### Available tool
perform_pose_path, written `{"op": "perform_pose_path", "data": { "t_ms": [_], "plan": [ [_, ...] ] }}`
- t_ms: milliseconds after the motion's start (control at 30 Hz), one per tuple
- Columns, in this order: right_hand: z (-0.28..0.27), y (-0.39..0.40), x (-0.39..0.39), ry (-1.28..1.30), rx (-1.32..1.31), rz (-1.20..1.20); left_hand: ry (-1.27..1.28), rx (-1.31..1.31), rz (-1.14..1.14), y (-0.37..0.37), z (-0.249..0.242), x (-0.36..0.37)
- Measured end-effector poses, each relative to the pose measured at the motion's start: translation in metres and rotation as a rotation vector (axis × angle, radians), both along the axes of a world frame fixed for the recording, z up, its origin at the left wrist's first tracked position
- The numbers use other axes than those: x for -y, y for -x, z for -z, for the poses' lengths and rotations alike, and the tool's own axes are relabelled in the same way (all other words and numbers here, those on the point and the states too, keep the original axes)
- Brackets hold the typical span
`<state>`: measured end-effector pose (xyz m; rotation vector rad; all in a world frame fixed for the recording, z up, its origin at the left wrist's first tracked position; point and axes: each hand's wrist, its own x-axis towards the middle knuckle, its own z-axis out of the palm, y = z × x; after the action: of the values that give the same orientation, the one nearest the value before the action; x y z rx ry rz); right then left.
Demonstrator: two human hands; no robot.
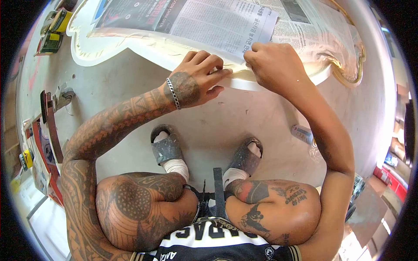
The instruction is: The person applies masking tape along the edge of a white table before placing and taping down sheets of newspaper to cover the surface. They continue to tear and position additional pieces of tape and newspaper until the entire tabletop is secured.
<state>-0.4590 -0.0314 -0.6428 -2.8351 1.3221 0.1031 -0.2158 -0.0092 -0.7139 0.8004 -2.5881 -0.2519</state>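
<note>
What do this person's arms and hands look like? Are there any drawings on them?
Yes! Dark patterned tattoos cover much of the left arm and reach the left hand, beside a silver-coloured chain bracelet. The right arm looks mostly plain, and the right hand wears no bracelet. The short black sleeves have gold-coloured edge stripes.

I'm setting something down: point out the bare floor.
Free: smooth grey floor between white-edged, newspaper-covered panel and dark speckled sandals; also between panel and left forearm. Crowded: right, where a silver can lies beside the right forearm.

One panel (104,43), two sandals (169,148) (244,160), one can (303,134)
</note>
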Motion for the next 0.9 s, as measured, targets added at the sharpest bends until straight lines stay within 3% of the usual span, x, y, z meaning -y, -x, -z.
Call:
{"op": "perform_pose_path", "data": {
  "t_ms": [533,900],
  "plan": [
    [-0.004,-0.003,-0.007,0.018,0.036,-0.158,0.017,0.018,-0.012,0.0,0.003,-0.001],
    [-0.004,-0.01,0.0,0.036,-0.015,-0.053,0.028,0.003,-0.019,0.002,0.004,-0.002]
  ]
}}
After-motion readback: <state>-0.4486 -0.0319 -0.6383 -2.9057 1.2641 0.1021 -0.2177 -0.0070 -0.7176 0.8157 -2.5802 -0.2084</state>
